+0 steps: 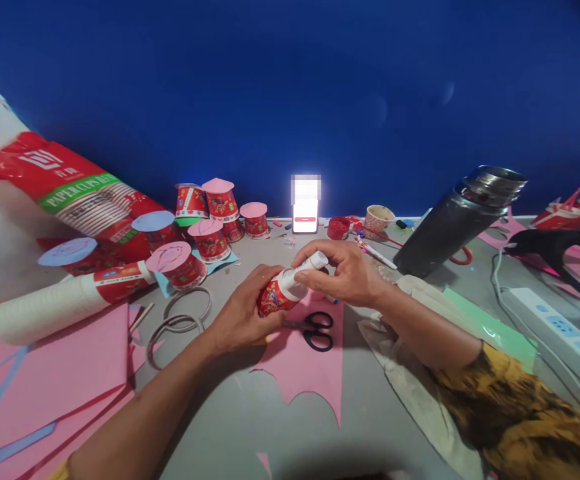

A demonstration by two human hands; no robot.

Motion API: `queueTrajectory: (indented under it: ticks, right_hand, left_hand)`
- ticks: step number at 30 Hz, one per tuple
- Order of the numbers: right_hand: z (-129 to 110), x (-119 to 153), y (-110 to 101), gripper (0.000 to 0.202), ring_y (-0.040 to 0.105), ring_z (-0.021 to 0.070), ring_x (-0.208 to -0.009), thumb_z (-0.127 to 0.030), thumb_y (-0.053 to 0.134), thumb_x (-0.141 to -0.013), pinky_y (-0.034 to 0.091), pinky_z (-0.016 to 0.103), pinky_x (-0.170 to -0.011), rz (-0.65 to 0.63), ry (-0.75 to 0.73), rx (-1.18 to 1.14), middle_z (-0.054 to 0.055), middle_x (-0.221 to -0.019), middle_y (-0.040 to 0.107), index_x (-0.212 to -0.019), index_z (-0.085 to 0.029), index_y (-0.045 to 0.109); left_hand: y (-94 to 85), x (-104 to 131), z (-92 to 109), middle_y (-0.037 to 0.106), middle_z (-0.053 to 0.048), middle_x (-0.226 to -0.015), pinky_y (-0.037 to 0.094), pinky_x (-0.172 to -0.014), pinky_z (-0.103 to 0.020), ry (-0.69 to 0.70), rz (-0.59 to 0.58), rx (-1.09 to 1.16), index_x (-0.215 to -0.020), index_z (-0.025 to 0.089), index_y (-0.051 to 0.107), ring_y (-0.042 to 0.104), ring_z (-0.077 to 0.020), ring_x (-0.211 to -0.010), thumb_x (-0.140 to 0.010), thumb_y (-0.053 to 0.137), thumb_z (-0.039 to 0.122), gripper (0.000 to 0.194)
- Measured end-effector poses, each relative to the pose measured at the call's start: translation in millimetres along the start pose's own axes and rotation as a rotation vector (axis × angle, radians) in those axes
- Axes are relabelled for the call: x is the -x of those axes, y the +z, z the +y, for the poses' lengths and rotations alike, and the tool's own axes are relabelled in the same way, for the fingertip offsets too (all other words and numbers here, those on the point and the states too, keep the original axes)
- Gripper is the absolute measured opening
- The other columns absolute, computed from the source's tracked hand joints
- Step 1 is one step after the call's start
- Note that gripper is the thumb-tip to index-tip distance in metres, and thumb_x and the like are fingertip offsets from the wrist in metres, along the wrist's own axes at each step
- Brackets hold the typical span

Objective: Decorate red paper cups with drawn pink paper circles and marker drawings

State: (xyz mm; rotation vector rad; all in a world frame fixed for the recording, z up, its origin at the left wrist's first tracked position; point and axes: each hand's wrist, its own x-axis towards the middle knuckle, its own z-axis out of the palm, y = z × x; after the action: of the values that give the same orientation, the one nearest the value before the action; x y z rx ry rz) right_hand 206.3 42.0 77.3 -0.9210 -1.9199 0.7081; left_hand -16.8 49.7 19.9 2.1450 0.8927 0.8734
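My left hand (245, 307) is wrapped round a red patterned paper cup (276, 297), tilted with its white end toward the upper right. A white glue stick (313, 261) is gripped between the thumb and fingers of my right hand (343, 270), close against the cup's white end. Just below the hands, black-handled scissors (319, 331) lie on a pink paper sheet (315, 377) with scalloped cut edges. Part of the cup's far side is hidden by my fingers.
Decorated cups (210, 241) with paper discs stand at the back left, near a long cup stack (50, 303) and pink sheets (65, 380). Tape rings (187, 308) lie left. A lit phone (305, 210) stands behind; a dark flask (450, 223) and power strip (560, 327) are right.
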Motion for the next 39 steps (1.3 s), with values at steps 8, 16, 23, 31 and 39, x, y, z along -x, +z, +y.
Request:
queueTrajectory:
  ticks: [8, 16, 23, 31, 39]
  right_hand:
    - [7, -5, -5, 0.014, 0.042, 0.0091, -0.055, -0.029, 0.064, -0.085, 0.032, 0.025, -0.055, 0.122, 0.058, 0.168, -0.005, -0.063, 0.058, -0.076, -0.018, 0.065]
    - [4, -3, -8, 0.013, 0.045, 0.0098, -0.057, -0.026, 0.062, -0.083, 0.033, 0.025, -0.057, 0.119, 0.124, 0.213, -0.004, -0.061, 0.058, -0.073, -0.018, 0.064]
    - [-13, 4, 5, 0.014, 0.045, 0.0084, -0.053, -0.031, 0.066, -0.086, 0.033, 0.023, -0.051, 0.054, 0.156, -0.005, -0.005, -0.063, 0.059, -0.078, -0.019, 0.067]
    - [-8, 3, 8, 0.011, 0.053, 0.0103, -0.059, -0.028, 0.065, -0.088, 0.04, 0.024, -0.057, 0.163, 0.082, 0.1, -0.003, -0.069, 0.064, -0.081, -0.02, 0.067]
    - [-8, 5, -7, 0.007, 0.055, 0.0112, -0.064, -0.022, 0.068, -0.086, 0.041, 0.025, -0.063, -0.101, -0.178, 0.237, -0.001, -0.074, 0.069, -0.086, -0.019, 0.074]
  left_hand:
    - [2.7, 1, 5, 0.066, -0.005, -0.117, 0.051, -0.093, -0.038, 0.006, -0.002, 0.018, -0.127, 0.026, 0.062, 0.064, -0.0266, -0.106, -0.072, 0.068, 0.017, 0.055]
    - [-0.3, -2, 2, 0.07, -0.005, -0.117, 0.051, -0.098, -0.04, -0.081, 0.171, 0.017, -0.123, 0.025, 0.066, 0.065, -0.0287, -0.107, -0.073, 0.076, 0.029, 0.051]
    - [1.4, -3, 0, 0.068, -0.006, -0.112, 0.051, -0.092, -0.04, -0.017, 0.162, -0.083, -0.125, 0.024, 0.064, 0.064, -0.0275, -0.103, -0.076, 0.073, 0.028, 0.049]
    - [5.5, 0, 5, 0.068, -0.007, -0.113, 0.049, -0.09, -0.041, 0.042, 0.102, -0.156, -0.124, 0.024, 0.065, 0.063, -0.0275, -0.103, -0.08, 0.072, 0.026, 0.045]
    - [2.9, -1, 5, 0.069, -0.01, -0.113, 0.047, -0.088, -0.044, -0.004, 0.054, -0.243, -0.124, 0.022, 0.067, 0.064, -0.0304, -0.101, -0.083, 0.073, 0.049, 0.049]
